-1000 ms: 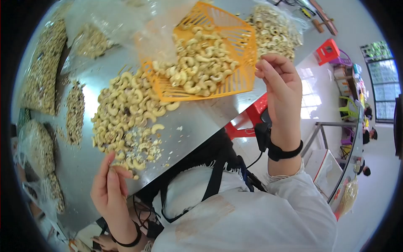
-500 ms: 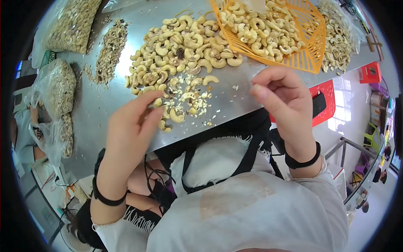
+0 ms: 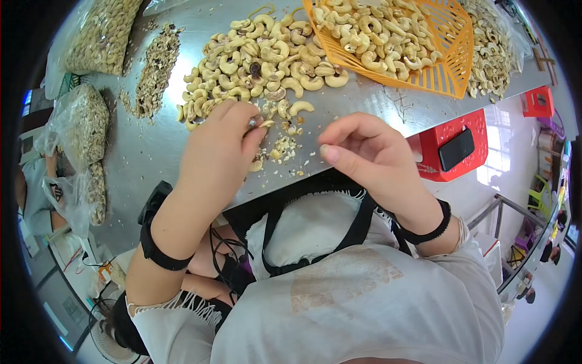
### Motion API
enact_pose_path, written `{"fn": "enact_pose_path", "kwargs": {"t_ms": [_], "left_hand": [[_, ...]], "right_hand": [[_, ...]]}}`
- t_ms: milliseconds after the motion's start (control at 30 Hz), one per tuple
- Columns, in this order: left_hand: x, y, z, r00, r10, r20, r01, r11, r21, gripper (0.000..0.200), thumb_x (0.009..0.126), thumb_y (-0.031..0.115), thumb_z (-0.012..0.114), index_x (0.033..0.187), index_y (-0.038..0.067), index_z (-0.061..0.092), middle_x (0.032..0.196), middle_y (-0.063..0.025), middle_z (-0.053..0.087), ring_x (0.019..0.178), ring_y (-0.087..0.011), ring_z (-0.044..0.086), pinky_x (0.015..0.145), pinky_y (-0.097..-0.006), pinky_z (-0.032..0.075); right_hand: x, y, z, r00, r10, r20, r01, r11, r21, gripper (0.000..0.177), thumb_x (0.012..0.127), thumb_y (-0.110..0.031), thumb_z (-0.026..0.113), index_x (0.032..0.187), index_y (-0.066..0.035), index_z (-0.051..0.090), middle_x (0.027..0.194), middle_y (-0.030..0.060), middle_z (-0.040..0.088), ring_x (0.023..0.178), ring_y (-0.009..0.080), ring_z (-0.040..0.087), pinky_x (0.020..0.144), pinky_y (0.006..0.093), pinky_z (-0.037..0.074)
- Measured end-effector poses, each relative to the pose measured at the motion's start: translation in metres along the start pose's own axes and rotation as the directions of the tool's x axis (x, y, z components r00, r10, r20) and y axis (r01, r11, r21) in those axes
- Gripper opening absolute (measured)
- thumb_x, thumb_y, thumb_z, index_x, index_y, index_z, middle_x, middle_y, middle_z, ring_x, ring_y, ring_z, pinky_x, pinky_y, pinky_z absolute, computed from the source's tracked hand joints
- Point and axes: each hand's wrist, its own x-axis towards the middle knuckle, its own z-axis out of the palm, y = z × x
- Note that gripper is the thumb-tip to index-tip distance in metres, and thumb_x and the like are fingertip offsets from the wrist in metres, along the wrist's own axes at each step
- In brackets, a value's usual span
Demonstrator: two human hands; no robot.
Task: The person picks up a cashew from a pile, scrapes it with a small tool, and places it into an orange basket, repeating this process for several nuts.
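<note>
My left hand [image 3: 219, 145] is closed over the near edge of the cashew pile [image 3: 260, 57], its thumb and fingers pinching a cashew nut [image 3: 265, 124]. A small silvery thing [image 3: 253, 122] shows between those fingertips, too small to make out. Over the steel table's near edge, my right hand [image 3: 379, 151] has curled fingers, with a gap between thumb and index finger and nothing visible in it. Between the hands lie small pale nut crumbs [image 3: 285, 147].
An orange basket [image 3: 454, 67] of cashews stands at the back right, beside more nuts [image 3: 490, 60]. Bags of nuts [image 3: 103, 36] and fragments [image 3: 88, 124] line the left, near a strip of skins [image 3: 156, 76]. A phone [image 3: 456, 150] lies on a red stool [image 3: 430, 142].
My left hand has moved right and closed on a cashew nut. My right hand has moved left and slightly down, nearer to it. More of the red stool and phone shows.
</note>
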Motion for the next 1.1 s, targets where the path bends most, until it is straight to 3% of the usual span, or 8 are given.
{"fn": "enact_pose_path", "kwargs": {"t_ms": [167, 300, 400, 500, 600, 733, 900, 1100], "left_hand": [[0.002, 0.027, -0.017, 0.997, 0.068, 0.022, -0.063, 0.979, -0.192, 0.013, 0.068, 0.004, 0.057, 0.079, 0.004, 0.05, 0.071, -0.0102, 0.05, 0.059, -0.0261, 0.049, 0.051, -0.0317, 0.039], [0.014, 0.06, -0.022, 0.99, 0.136, -0.025, -0.137, 0.945, -0.299, 0.014, 0.067, 0.002, 0.059, 0.079, 0.003, 0.051, 0.071, -0.0088, 0.051, 0.055, -0.021, 0.048, 0.045, -0.0279, 0.037], [0.018, 0.076, -0.032, 0.989, 0.143, -0.027, -0.143, 0.917, -0.372, 0.016, 0.067, 0.0, 0.058, 0.082, 0.003, 0.053, 0.07, -0.0081, 0.05, 0.057, -0.0169, 0.049, 0.045, -0.024, 0.037], [0.014, 0.073, -0.034, 0.988, 0.136, -0.076, -0.155, 0.883, -0.444, 0.019, 0.068, -0.001, 0.056, 0.087, 0.003, 0.054, 0.072, -0.0073, 0.05, 0.06, -0.0136, 0.05, 0.047, -0.0197, 0.037], [0.01, 0.07, -0.04, 0.997, -0.013, -0.07, -0.018, 0.904, -0.428, 0.016, 0.072, -0.002, 0.053, 0.088, 0.002, 0.054, 0.074, -0.0029, 0.05, 0.061, -0.0071, 0.045, 0.046, -0.0163, 0.033], [0.007, 0.053, -0.042, 0.99, -0.107, -0.089, 0.05, 0.874, -0.483, 0.015, 0.073, -0.001, 0.052, 0.088, 0.003, 0.054, 0.073, -0.0019, 0.049, 0.059, -0.0058, 0.042, 0.046, -0.0156, 0.031], [0.009, 0.018, -0.042, 0.975, -0.224, -0.006, 0.204, 0.9, -0.384, 0.015, 0.074, 0.002, 0.053, 0.089, 0.002, 0.054, 0.072, -0.0014, 0.049, 0.058, -0.0057, 0.042, 0.047, -0.0166, 0.032], [-0.005, 0.011, -0.042, 0.966, -0.19, 0.175, 0.226, 0.951, -0.21, 0.018, 0.072, 0.008, 0.057, 0.09, 0.004, 0.054, 0.075, -0.0097, 0.053, 0.062, -0.0191, 0.053, 0.053, -0.0258, 0.041]], "right_hand": [[0.005, -0.007, 0.015, 0.973, 0.217, 0.079, -0.231, 0.903, 0.362, 0.02, 0.079, -0.011, 0.053, 0.096, -0.002, 0.047, 0.074, 0.001, 0.052, 0.065, 0.0052, 0.049, 0.056, 0.0175, 0.042], [0.005, -0.019, 0.003, 0.994, 0.102, -0.034, -0.086, 0.947, 0.309, 0.01, 0.08, -0.01, 0.052, 0.086, -0.002, 0.048, 0.068, 0.0004, 0.052, 0.058, 0.0058, 0.049, 0.052, 0.0177, 0.041], [-0.003, -0.048, -0.018, 0.952, -0.167, -0.258, 0.208, 0.968, 0.143, 0.01, 0.079, -0.009, 0.054, 0.085, -0.003, 0.049, 0.067, 0.0014, 0.053, 0.057, 0.0061, 0.049, 0.05, 0.0182, 0.04], [-0.006, -0.079, -0.063, 0.693, -0.473, -0.544, 0.485, 0.864, -0.135, 0.013, 0.076, -0.01, 0.056, 0.084, -0.001, 0.052, 0.068, 0.0025, 0.054, 0.059, 0.0069, 0.049, 0.053, 0.0185, 0.039], [-0.001, -0.096, -0.116, 0.454, -0.672, -0.585, 0.512, 0.734, -0.446, 0.015, 0.075, -0.009, 0.055, 0.085, 0.002, 0.052, 0.074, 0.0032, 0.054, 0.065, 0.0077, 0.049, 0.059, 0.0197, 0.039], [0.003, -0.104, -0.142, 0.35, -0.761, -0.546, 0.306, 0.644, -0.701, 0.019, 0.076, -0.01, 0.056, 0.091, 0.001, 0.052, 0.082, 0.0033, 0.053, 0.075, 0.0073, 0.049, 0.064, 0.0183, 0.039], [0.002, -0.089, -0.101, 0.478, -0.613, -0.629, 0.463, 0.784, -0.412, 0.018, 0.076, -0.005, 0.054, 0.093, 0.001, 0.051, 0.087, 0.0063, 0.053, 0.075, 0.0105, 0.05, 0.07, 0.0211, 0.039], [0.007, -0.051, -0.029, 0.8, -0.524, -0.293, 0.49, 0.852, -0.186, 0.015, 0.075, -0.001, 0.056, 0.089, 0.0, 0.052, 0.084, 0.0031, 0.055, 0.074, 0.0073, 0.049, 0.067, 0.0186, 0.038]]}}
